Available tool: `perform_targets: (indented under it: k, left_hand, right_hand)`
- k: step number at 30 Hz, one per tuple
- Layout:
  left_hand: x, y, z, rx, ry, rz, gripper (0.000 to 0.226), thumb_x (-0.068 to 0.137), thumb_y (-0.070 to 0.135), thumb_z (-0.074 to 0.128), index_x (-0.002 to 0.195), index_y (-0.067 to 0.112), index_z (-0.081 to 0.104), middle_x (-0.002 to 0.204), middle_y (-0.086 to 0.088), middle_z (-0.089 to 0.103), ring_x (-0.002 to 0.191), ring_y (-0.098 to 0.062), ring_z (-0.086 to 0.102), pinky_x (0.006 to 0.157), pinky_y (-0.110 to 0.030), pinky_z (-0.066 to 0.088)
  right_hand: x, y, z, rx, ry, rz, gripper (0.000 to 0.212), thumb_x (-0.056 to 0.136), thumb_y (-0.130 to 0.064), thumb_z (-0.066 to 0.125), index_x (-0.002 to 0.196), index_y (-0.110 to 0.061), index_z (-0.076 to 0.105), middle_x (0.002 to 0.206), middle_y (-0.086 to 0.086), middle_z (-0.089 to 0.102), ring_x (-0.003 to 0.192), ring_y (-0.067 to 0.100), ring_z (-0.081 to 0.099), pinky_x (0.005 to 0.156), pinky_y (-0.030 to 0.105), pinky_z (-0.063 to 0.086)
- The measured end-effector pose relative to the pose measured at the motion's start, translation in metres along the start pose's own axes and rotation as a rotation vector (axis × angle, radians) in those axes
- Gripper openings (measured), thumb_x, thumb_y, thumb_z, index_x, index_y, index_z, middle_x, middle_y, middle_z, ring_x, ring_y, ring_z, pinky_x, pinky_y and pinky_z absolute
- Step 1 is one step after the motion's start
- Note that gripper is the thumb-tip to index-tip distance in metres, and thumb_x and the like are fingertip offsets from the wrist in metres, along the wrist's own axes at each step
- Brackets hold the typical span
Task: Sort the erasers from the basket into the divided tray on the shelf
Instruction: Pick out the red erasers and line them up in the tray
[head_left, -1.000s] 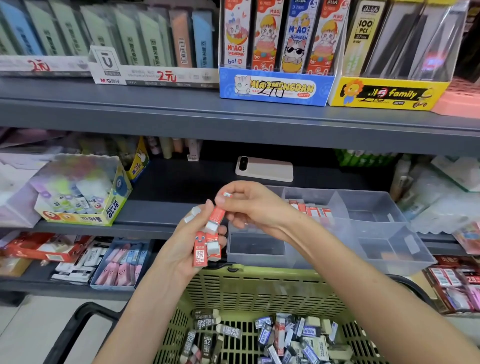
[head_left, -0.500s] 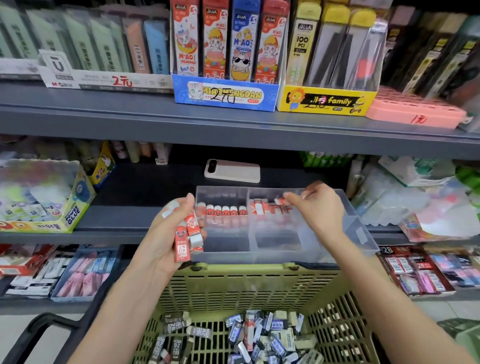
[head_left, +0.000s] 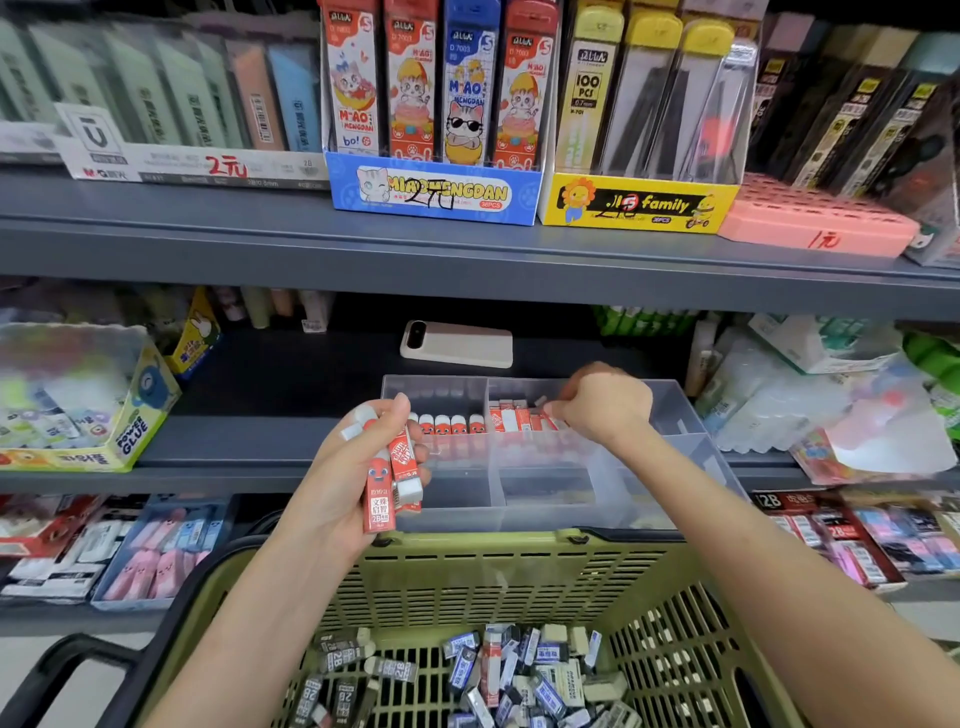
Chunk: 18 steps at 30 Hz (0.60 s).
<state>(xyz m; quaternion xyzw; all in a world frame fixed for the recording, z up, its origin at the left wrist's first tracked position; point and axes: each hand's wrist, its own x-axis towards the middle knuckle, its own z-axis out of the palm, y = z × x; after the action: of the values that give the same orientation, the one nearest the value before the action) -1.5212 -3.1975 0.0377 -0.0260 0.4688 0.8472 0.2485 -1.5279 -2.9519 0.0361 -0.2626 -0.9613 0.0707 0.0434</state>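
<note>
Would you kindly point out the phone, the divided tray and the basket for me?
phone (head_left: 457, 345), head view, middle of its pale back.
divided tray (head_left: 545, 512), head view, clear front wall.
basket (head_left: 493, 577), head view, slotted far wall.

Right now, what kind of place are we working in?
Probably a stationery shop: grey shelf stacked with display boxes carrying handwritten prices, and a green shopping basket of loose erasers.
</note>
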Motion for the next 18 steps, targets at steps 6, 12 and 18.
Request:
perform_targets:
  k: [6,12,18]
  left_hand:
    - [0.001,-0.002,0.0,-0.014,-0.014,-0.004,0.028,0.067,0.03,0.073,0.085,0.013,0.059,0.066,-0.004,0.06,0.053,-0.013,0.056,0.045,-0.024,0.049]
    - [0.002,-0.002,-0.001,-0.013,-0.02,-0.003,0.031,0.062,0.032,0.077,0.083,0.014,0.061,0.067,-0.004,0.061,0.054,-0.014,0.058,0.044,-0.026,0.049]
    - [0.004,-0.004,0.003,0.022,0.0,-0.023,0.03,0.055,0.042,0.081,0.073,0.022,0.067,0.067,-0.002,0.065,0.055,-0.016,0.061,0.047,-0.026,0.051]
  right_hand:
    - [-0.009,-0.011,0.009,-0.036,0.014,-0.045,0.022,0.085,-0.034,0.055,0.09,-0.02,0.072,0.091,0.0,0.07,0.084,0.023,0.064,0.069,0.025,0.039]
    - [-0.011,-0.009,0.008,-0.079,-0.017,-0.105,0.02,0.085,-0.017,0.045,0.074,-0.017,0.062,0.076,0.002,0.06,0.071,0.025,0.055,0.074,0.028,0.041]
    - [-0.019,-0.013,0.0,-0.14,0.011,-0.144,0.027,0.092,-0.024,0.044,0.088,-0.017,0.07,0.089,0.004,0.071,0.088,0.026,0.062,0.088,0.032,0.039]
